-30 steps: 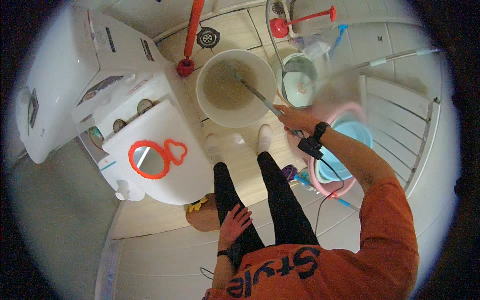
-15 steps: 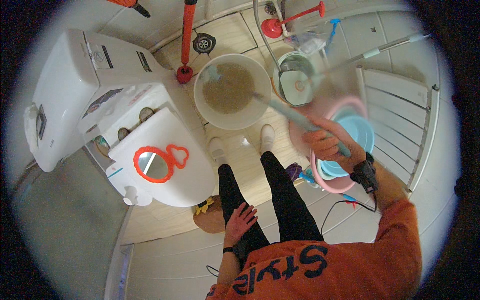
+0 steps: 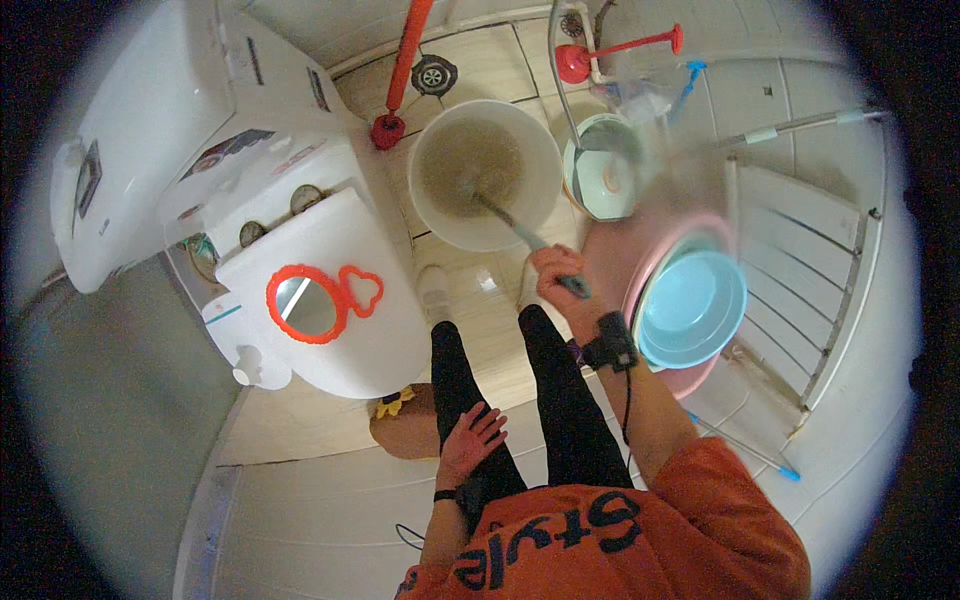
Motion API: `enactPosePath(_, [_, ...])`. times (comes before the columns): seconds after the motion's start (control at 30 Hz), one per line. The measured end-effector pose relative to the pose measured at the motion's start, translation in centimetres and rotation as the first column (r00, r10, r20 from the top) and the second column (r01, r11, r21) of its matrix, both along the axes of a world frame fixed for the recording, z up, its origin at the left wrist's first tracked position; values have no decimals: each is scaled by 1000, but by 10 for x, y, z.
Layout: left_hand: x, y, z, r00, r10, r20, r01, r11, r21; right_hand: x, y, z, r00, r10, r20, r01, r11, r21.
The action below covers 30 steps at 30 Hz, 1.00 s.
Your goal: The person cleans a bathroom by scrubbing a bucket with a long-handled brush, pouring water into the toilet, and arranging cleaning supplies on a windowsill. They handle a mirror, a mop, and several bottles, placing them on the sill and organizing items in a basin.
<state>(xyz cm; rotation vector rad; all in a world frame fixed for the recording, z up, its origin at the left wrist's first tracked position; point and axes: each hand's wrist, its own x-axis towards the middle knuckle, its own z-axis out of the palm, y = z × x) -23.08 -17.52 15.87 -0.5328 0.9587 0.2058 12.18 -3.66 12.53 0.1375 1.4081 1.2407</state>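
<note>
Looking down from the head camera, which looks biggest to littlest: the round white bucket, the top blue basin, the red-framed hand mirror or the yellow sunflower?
By how much picture each fills:
1. White bucket
2. Blue basin
3. Hand mirror, though about as long with its handle
4. Sunflower

Orange-framed mirror (image 3: pixel 307 303) on white toilet lid (image 3: pixel 345 362); light blue basin (image 3: pixel 695 305)

A grey-green handle (image 3: pixel 528 236) crosses the right hand (image 3: pixel 558 278); beyond it, murky brown water (image 3: pixel 470 160) tints a whitish bucket (image 3: pixel 475 238). Right of that hand, a sky-blue basin (image 3: pixel 695 305) sits over a pink basin (image 3: pixel 690 384). Black trousers (image 3: pixel 575 425) underlie the left hand (image 3: pixel 472 442), with a red-framed mirror (image 3: pixel 306 305) farther left.
</note>
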Motion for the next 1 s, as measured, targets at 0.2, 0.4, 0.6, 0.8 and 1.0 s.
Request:
enactPosePath(0.2, [-6,0,-3,997,71,1,-71,996,-48,-8,42,55,935,162,316,-195,978,76])
enactPosePath(0.4, [-9,-1,0,995,99,25,-97,992,-79,-34,12,48,-430,650,627,-840,-35,-541])
enactPosePath(0.6, [-8,6,1,990,138,13,-138,989,-56,107,43,48,-705,-705,73,124,-224,-967])
enactPosePath(0.8, [0,5,-1,990,130,49,-131,991,18,157,117,137,-331,-902,-276,493,84,-866])
enactPosePath(1.0, [-4,1,-2,968,239,79,-239,971,-18,109,61,137,-633,-681,367,-188,-324,-927])
